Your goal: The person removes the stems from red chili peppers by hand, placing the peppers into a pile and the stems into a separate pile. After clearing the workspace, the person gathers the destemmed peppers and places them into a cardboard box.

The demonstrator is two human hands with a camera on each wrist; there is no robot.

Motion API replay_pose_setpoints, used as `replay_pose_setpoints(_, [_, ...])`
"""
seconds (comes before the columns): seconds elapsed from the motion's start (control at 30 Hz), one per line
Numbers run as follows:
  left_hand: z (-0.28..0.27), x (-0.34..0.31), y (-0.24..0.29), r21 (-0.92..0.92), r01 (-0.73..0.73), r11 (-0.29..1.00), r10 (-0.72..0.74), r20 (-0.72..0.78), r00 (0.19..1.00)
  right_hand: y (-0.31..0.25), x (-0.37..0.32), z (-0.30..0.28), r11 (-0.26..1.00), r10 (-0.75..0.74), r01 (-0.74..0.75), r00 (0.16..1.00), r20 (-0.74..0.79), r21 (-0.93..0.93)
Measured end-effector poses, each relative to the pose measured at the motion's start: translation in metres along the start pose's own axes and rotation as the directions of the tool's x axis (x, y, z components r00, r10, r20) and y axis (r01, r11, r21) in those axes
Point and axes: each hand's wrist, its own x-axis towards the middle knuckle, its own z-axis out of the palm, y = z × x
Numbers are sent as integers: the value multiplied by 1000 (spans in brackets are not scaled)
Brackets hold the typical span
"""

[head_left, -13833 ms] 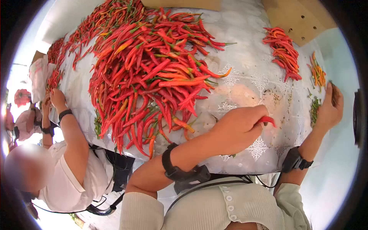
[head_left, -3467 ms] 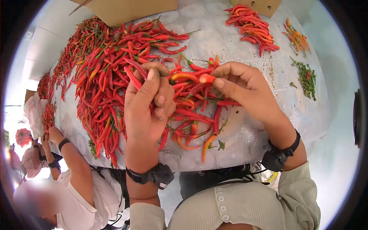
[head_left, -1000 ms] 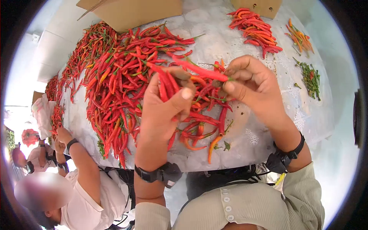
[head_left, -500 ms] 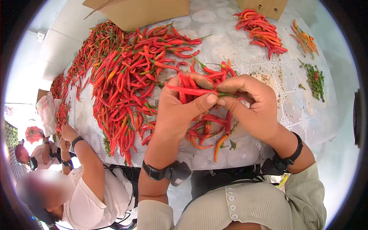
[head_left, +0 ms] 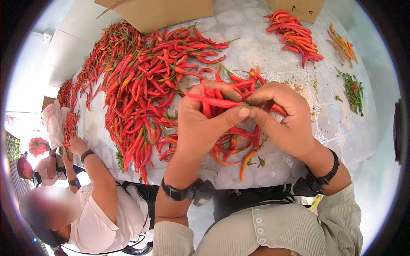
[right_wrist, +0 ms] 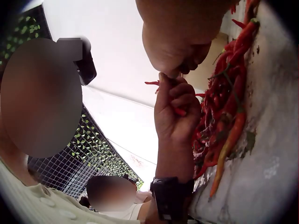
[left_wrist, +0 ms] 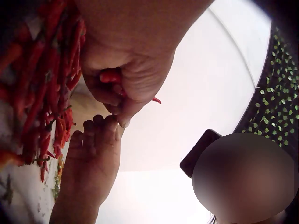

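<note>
My left hand (head_left: pixel 200 128) holds several red chilies, their ends sticking up between fingers and palm. Across its top lies one long red chili (head_left: pixel 213 100), gripped near its stem end by the left thumb. The thumb and fingers of my right hand (head_left: pixel 286 117) meet the left thumb there, pinching the green stem end, which is mostly hidden. In the left wrist view, the left hand (left_wrist: pixel 128 74) is curled round a chili, fingertips against the right hand (left_wrist: pixel 96 158). Below both hands lies a loose group of chilies (head_left: pixel 232 147) on the patterned table cover (head_left: pixel 294 170).
A large heap of red chilies (head_left: pixel 141 94) lies left. At the far right are a neat red chili pile (head_left: pixel 297 38), some orange chilies (head_left: pixel 341 45) and green stems (head_left: pixel 354 94). A cardboard box (head_left: pixel 166 15) stands behind. Another person (head_left: pixel 102 209) works at left.
A second ago the right hand held the long chili by its stem end, apart from the left hand. The hands have since met, the chili now lying across the left; earlier its green stem showed longer.
</note>
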Motion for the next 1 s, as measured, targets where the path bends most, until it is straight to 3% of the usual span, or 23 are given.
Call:
replay_pose_setpoints(0.17, [3,-2,3,28,30,999,-30,9,999,0,-4,8,990,101,-106,993,56,89])
replay_pose_setpoints(0.67, [4,-2,11,0,180,984,-180,-22,983,-3,-3,9,998,58,-60,996,-67,-33])
replay_pose_setpoints(0.87, [3,-1,10,-15,174,985,-174,14,985,-2,-1,8,997,-30,26,998,-62,-69])
replay_pose_setpoints(1.0, [-2,-1,10,-68,253,965,-246,87,965,-1,0,6,979,-146,138,988,-43,-153])
